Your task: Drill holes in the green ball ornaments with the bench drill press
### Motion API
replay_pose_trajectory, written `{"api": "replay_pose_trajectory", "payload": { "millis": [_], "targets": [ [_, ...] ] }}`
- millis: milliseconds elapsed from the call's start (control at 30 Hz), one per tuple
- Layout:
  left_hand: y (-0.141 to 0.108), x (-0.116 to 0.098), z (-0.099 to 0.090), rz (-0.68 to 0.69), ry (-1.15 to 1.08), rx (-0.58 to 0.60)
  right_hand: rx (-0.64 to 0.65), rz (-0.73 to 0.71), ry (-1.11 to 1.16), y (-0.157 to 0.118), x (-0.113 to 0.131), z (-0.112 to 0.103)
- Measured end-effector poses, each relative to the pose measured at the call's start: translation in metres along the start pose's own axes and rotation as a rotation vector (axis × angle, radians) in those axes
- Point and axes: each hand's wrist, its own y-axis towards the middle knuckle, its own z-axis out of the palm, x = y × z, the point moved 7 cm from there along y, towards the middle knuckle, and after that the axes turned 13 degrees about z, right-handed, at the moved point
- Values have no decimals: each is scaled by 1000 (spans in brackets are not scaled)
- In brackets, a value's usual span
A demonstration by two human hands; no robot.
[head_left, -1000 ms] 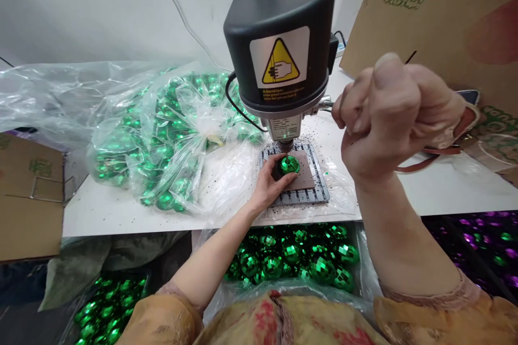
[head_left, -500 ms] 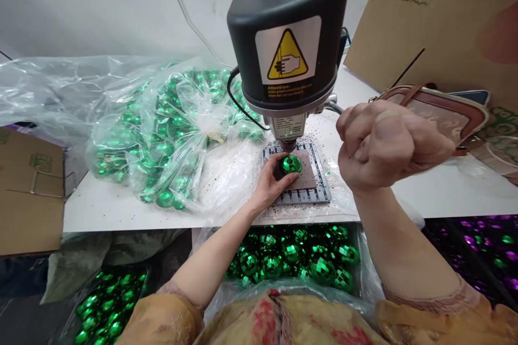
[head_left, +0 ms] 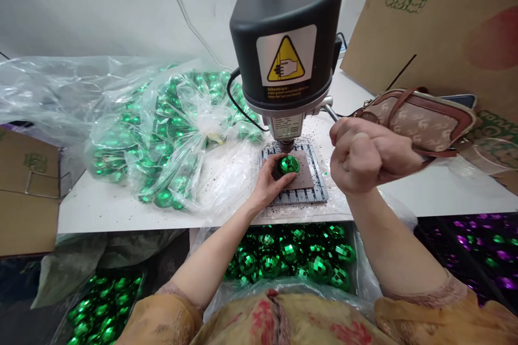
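My left hand grips a shiny green mirror ball between thumb and fingers. The ball rests on a brown board laid over the slotted metal base plate, directly below the chuck of a black drill press. The bit comes down to the top of the ball; whether it has entered cannot be told. My right hand is closed in a fist around the end of the drill press lever, mostly hidden inside the fingers.
Clear plastic bags of green balls lie left on the white table. Below the front edge sits a lined box of green balls. A handbag and large carton stand right; another carton is left. Dark shavings surround the base.
My right hand has moved down and slightly left with the lever, more of which now shows. My left hand still holds the ball under the chuck. The view has shifted slightly.
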Motion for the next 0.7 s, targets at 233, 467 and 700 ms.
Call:
{"api": "replay_pose_trajectory", "payload": {
  "millis": [233, 467, 700],
  "targets": [
    [2, -2, 1, -11, -11, -20, -88, 278, -54, 32, 5, 15],
    [-25, -28, -22, 50, 166, -219, -84, 253, 50, 69, 1, 34],
    [-135, -78, 6, 365, 385, 190, -50, 277, 15, 69, -6, 30]
  ]
}}
